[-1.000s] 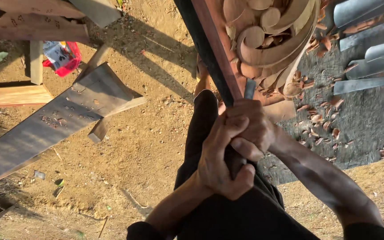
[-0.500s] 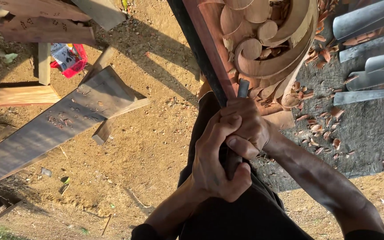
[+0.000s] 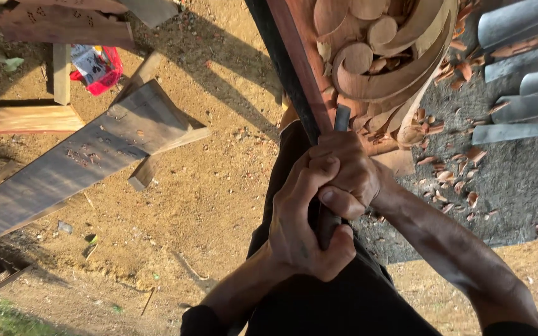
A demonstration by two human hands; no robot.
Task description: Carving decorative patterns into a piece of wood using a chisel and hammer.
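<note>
Both hands grip one chisel [image 3: 337, 162]. The left hand [image 3: 303, 218] is closed around the handle at the near end; the right hand [image 3: 350, 174] is closed around the shaft just beyond it. The dark steel blade points far, its tip meeting the carved wood panel [image 3: 375, 68] near the reddish frame edge.

Progress: scrolls and rounded leaf forms are already cut in relief. Wood chips [image 3: 456, 180] lie on the grey worktop [image 3: 499, 205] to the right. Judged from the rough surfaces, finishing remains.

Spare gouges [image 3: 518, 87] lie at far right.
</note>
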